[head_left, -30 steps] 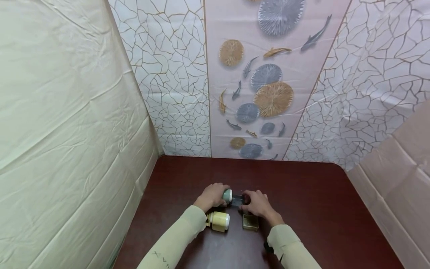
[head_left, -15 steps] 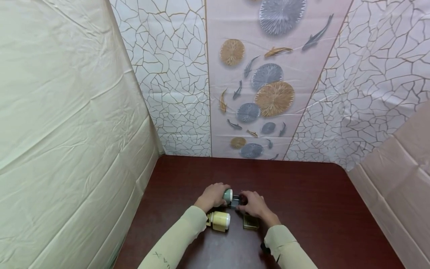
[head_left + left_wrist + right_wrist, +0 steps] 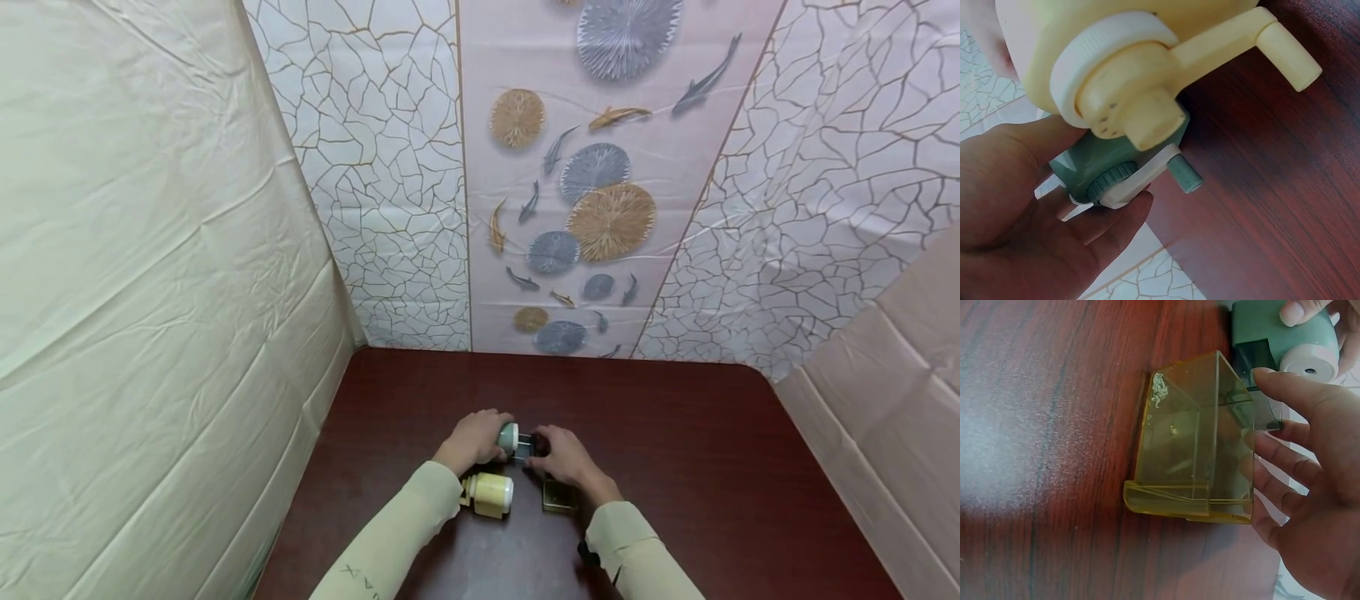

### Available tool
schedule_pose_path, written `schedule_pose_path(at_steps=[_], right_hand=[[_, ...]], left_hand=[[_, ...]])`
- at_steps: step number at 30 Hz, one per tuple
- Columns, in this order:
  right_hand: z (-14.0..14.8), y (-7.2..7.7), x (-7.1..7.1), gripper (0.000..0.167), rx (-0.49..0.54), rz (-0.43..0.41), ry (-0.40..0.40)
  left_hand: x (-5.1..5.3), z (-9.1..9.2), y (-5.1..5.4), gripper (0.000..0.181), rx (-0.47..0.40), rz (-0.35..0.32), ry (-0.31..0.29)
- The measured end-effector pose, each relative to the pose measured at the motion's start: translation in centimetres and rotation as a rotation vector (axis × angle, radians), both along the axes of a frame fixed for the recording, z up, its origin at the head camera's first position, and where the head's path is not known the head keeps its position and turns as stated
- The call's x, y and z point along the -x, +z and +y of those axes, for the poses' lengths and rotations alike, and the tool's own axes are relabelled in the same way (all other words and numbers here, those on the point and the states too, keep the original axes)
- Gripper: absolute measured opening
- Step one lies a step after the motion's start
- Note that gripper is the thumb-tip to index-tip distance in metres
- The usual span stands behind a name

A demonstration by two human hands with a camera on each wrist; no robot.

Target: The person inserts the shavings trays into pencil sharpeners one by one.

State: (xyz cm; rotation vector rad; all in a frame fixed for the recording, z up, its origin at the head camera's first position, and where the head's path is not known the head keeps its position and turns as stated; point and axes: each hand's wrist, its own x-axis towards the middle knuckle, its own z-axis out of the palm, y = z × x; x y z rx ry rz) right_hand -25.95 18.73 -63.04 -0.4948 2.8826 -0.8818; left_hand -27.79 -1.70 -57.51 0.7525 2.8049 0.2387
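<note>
My left hand (image 3: pixel 472 437) grips a green crank pencil sharpener (image 3: pixel 507 437) around its body; its crank and green knob show in the left wrist view. With thumb and fingers, my right hand (image 3: pixel 564 457) pinches the smoky clear shavings drawer (image 3: pixel 524 451) of that sharpener. In the right wrist view the drawer (image 3: pixel 1264 409) stands at the opening in the green body (image 3: pixel 1285 331), partly hidden by the hand and a yellow box. Nearer the person, a yellow crank pencil sharpener (image 3: pixel 491 494) lies on the table beside the left wrist.
A transparent yellow shavings drawer (image 3: pixel 1179 437) with some pale shavings inside sits on the dark red table (image 3: pixel 675 450), under the right wrist. Fabric-like walls (image 3: pixel 187 275) enclose the table at the back and sides.
My right hand has moved a little left with the smoky drawer, closer to the green sharpener. The left hand and the yellow sharpener stay in place.
</note>
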Motion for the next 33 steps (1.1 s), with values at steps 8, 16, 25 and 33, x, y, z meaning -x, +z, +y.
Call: schedule_pose_path(at_steps=[8,16,25,33], right_hand=[[-0.47,0.04,-0.24,0.049,0.022,-0.038,-0.02],[-0.86,-0.26,-0.31,0.049,-0.006,-0.059,-0.03],[-0.92,-0.62,-0.54,0.047,0.185,-0.21,-0.072],[-0.72,-0.75,-0.61,0.045,0.247,-0.237,-0.054]], left_hand=[[-0.17,0.06,0.14,0.062,-0.016,0.012,0.007],[-0.26,0.07,-0.08,0.062,-0.026,0.011,0.01],[-0.32,0.07,-0.09,0.062,-0.017,0.007,0.015],[-0.51,0.19,-0.13,0.062,-0.017,0.014,0.023]])
